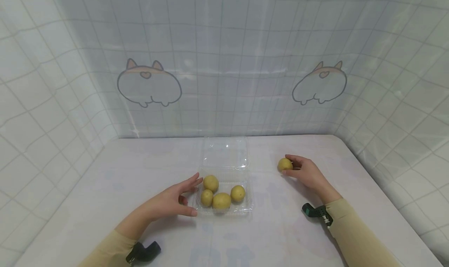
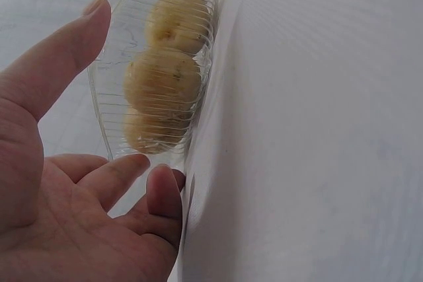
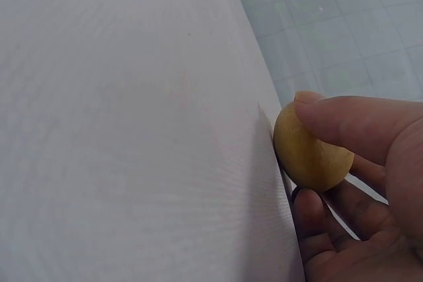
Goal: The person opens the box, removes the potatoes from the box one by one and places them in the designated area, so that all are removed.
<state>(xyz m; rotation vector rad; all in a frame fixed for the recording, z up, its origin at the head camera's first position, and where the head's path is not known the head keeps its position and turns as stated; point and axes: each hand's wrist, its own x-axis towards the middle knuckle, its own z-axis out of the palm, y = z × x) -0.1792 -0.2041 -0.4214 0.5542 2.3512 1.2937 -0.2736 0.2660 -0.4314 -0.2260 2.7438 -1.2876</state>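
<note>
A clear plastic clamshell box (image 1: 250, 198) lies with its lid (image 1: 225, 152) folded back at the middle of the table. Several yellow potatoes (image 1: 221, 200) sit in its base; through the ribbed wall, potatoes (image 2: 163, 82) also show in the left wrist view. At the box's left side is my left hand (image 1: 172, 200), thumb and fingers spread, near or against the wall, holding nothing. Off to the right, my right hand (image 1: 310, 176) holds a single potato (image 1: 284, 164) between thumb and fingers. In the right wrist view this potato (image 3: 307, 153) is at the table surface.
The pale table (image 1: 140, 154) reaches back to a grid-patterned curtain (image 1: 231, 83), and similar curtains stand on both sides. A dark wrist device (image 1: 317, 212) is on the right sleeve, another wrist device (image 1: 143, 252) on the left.
</note>
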